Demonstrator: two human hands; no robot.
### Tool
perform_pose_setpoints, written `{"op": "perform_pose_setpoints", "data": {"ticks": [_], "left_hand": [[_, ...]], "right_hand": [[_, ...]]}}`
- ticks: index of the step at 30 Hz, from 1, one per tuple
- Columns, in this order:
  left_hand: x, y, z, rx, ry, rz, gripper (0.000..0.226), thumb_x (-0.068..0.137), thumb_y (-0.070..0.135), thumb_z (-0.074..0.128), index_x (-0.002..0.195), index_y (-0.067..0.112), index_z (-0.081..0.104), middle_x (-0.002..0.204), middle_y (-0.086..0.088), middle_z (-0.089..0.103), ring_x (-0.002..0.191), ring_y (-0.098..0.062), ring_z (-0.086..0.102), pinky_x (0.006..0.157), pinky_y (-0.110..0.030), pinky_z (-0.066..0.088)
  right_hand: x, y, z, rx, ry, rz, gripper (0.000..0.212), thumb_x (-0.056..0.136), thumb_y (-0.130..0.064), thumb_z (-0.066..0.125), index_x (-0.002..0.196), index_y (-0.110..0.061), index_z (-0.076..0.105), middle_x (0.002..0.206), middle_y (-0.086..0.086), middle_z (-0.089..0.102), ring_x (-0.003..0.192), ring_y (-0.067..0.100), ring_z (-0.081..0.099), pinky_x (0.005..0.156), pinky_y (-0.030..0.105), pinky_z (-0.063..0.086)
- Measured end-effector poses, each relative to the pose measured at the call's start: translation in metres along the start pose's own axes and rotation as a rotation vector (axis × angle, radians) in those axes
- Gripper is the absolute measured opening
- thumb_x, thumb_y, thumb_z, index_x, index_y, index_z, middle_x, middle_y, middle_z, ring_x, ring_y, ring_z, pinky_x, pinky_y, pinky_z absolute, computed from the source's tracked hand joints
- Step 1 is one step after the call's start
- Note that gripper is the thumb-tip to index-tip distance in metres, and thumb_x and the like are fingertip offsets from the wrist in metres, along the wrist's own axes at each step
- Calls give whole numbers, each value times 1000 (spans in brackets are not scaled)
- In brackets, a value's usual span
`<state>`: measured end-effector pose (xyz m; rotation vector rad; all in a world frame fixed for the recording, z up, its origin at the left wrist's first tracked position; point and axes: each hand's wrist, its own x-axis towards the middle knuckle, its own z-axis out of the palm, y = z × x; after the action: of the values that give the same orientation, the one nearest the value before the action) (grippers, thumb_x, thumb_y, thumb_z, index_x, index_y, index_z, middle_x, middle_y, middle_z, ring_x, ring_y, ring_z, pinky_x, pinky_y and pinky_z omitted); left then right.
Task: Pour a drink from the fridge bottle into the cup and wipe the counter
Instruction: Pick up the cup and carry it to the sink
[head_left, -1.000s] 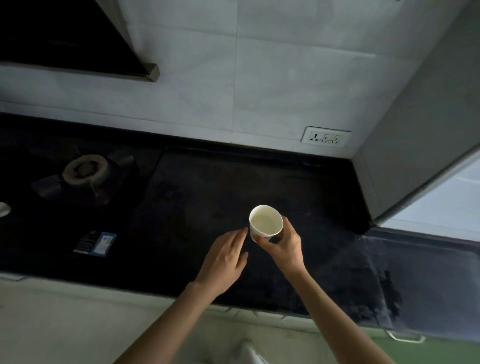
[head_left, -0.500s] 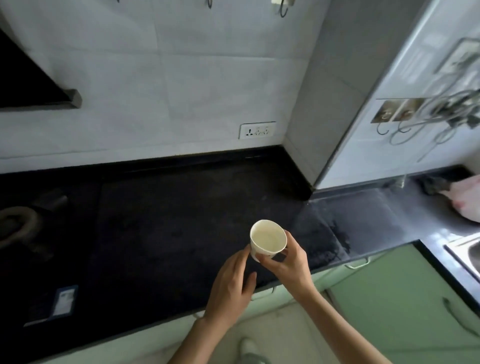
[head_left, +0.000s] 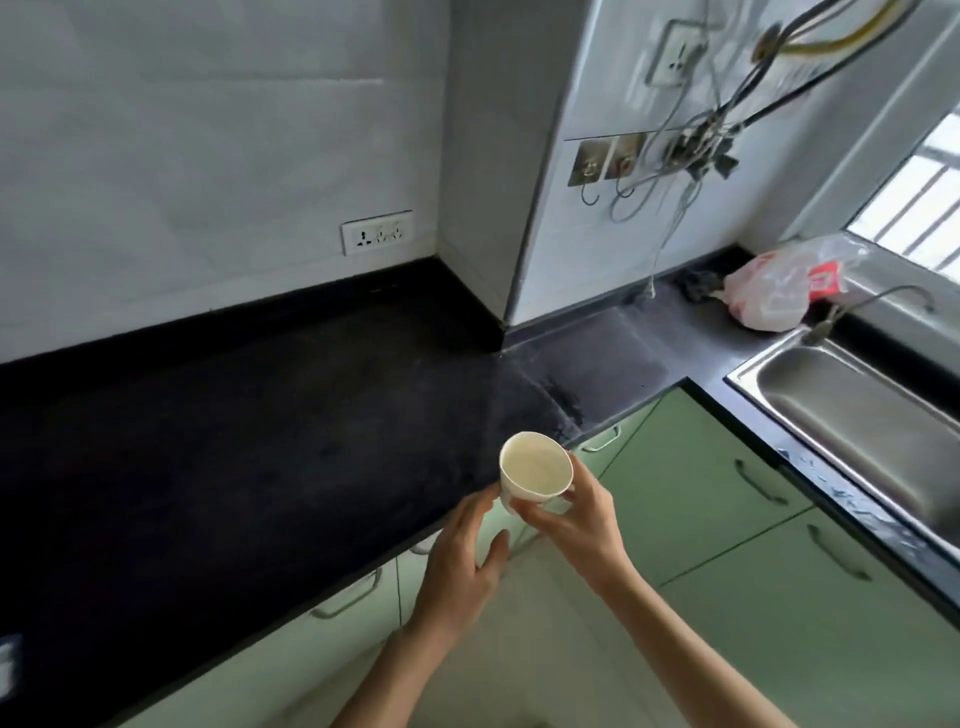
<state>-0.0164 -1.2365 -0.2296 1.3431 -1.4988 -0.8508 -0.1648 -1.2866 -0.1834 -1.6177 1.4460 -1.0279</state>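
A small white cup (head_left: 535, 467) is held in the air just off the front edge of the black counter (head_left: 249, 441). My right hand (head_left: 576, 525) grips it from below and the right, fingers wrapped round its base. My left hand (head_left: 460, 561) is beside the cup on the left, fingers spread, its fingertips at or very near the cup's side. The cup's inside looks pale; I cannot tell whether it holds liquid. No bottle or cloth is in view.
A steel sink (head_left: 862, 431) with a tap (head_left: 878, 301) sits at the right. A plastic bag (head_left: 774, 291) lies in the counter's far corner. Green cabinet doors (head_left: 701, 499) run below. A wall socket (head_left: 376, 231) and loose cables (head_left: 696, 150) are on the wall.
The view has swung right: the stove left the frame and the sink came in. The cup, in my right hand, has moved from above the counter to just past its front edge.
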Motion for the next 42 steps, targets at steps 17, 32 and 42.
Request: {"op": "perform_pose_setpoints", "data": {"ticks": [17,32,42], "left_hand": [[-5,99,228,19,-265,47,46,86,19,56,132,26,51,122,12,58,114,2,53,99,-28,44],[46,161,383,67,-469,177,52,89,2,57,136,21,46,126,11,54,115,-5,54,102,-29,44],[163,148,444,50,-429,152,49,86,4,58,127,30,50,120,11,58,108,-4,57,95,-30,47]], "right_hand": [[-59,96,-242,4,175,35,50,67,-26,85,112,-34,62,104,-16,68,98,4,64,83,23,50],[-44,169,-394,-4,363,98,52,58,-46,78,107,-42,59,100,-14,69,94,6,65,84,38,55],[76,210,-435,58,341,100,48,63,-32,83,107,-35,62,98,-10,69,93,11,66,82,44,55]]}}
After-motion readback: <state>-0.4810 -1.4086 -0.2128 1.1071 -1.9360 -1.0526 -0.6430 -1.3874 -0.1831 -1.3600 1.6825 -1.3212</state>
